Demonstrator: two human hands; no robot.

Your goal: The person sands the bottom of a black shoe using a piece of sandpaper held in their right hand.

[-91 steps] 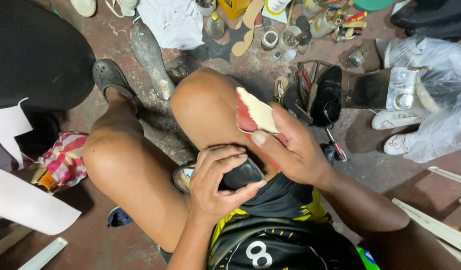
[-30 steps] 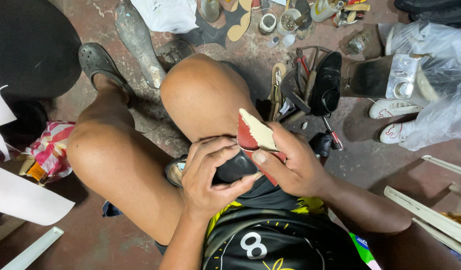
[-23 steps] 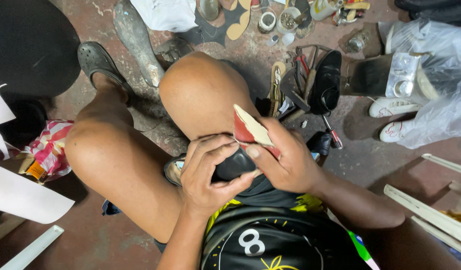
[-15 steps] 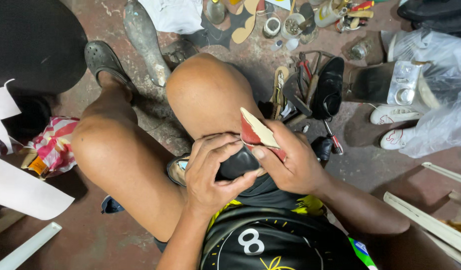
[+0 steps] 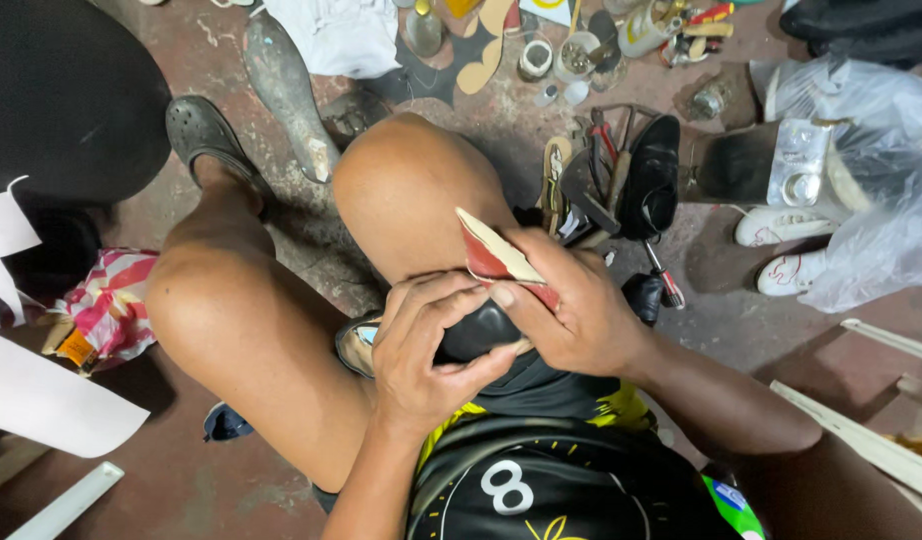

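Note:
I sit low with both knees up. A black shoe [image 5: 481, 330] rests in my lap between my thighs. My left hand [image 5: 426, 345] wraps over its top, fingers curled around it. My right hand [image 5: 571, 310] grips the shoe's side and pinches a folded piece of sandpaper [image 5: 491, 255], red on one face and cream on the other, which stands up against my right knee. Most of the shoe is hidden under the two hands.
On the stained floor ahead lie a metal shoe last [image 5: 281, 85], cut soles, small tins, pliers and a black shoe [image 5: 651, 175]. White sneakers [image 5: 781, 225] and a clear plastic bag [image 5: 871, 180] sit at right. A striped bag [image 5: 106, 305] lies left.
The hands have stayed on the shoe while the sandpaper shifted slightly lower and closer over it. The view has wobbled a little.

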